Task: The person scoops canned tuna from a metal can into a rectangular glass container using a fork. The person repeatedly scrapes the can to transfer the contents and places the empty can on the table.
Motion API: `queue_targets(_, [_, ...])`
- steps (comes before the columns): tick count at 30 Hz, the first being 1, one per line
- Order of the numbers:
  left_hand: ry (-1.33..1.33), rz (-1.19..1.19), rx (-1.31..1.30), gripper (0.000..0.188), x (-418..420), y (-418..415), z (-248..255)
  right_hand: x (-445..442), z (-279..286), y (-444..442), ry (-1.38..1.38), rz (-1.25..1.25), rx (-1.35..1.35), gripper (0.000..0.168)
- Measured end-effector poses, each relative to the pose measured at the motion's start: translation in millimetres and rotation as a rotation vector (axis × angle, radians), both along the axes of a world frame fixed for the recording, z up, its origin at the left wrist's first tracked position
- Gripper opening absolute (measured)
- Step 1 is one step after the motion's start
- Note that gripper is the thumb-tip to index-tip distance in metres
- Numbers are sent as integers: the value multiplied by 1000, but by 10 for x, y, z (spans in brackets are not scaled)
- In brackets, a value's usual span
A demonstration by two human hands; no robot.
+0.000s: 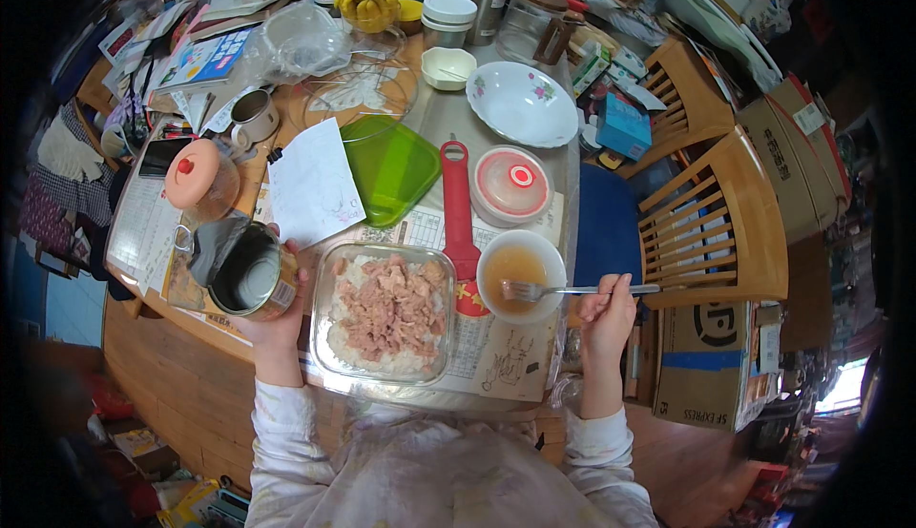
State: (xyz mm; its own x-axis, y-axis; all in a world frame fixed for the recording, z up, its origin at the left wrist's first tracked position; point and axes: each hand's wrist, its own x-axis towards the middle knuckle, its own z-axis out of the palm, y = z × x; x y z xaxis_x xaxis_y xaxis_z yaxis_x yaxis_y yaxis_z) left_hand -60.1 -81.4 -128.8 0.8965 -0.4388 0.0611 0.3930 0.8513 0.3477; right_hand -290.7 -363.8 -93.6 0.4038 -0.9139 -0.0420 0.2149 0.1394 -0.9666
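My left hand (285, 313) grips an opened metal can (254, 270), tilted, its peeled foil lid bent back to the left. The can's inside looks bare on the part that shows. In my right hand (607, 308) is a metal fork (572, 290), its tines over a small white bowl (552, 256) of cloudy brown liquid, with a small pink piece at the tines. Between my hands sits a square glass container (452, 313) of white rice topped with shredded pinkish meat (390, 306). Just behind the bowl lies a red plastic can opener or similar handled tool (458, 206).
Behind stand a lidded round container (512, 186), a floral white bowl (522, 102) and a green lid (390, 170). A paper sheet (315, 181) and a glass jar with a pink lid (197, 177) are at the left. Wooden chairs (758, 227) stand right of the table.
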Motion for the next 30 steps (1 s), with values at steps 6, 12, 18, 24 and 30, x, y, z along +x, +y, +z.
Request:
queue_targets(6, [10,-23,-13,56,-8,2,4,228,345,140,-222,105,-19,41])
queue_targets(12, [9,-15,-10,57,-4,8,28,574,527,632,-9,430,-276,43])
queue_targets(18, [26,8,-16,59,-4,-2,38,525,550,629,-117,669,-789,37])
queue_targets(24, [-36,-11,-42,58,4,2,31,304,650,155,-119,387,-673,37])
queue_targets(30, [-72,-23,-43,56,20,-5,29,115,443,-287,323,463,-745,37])
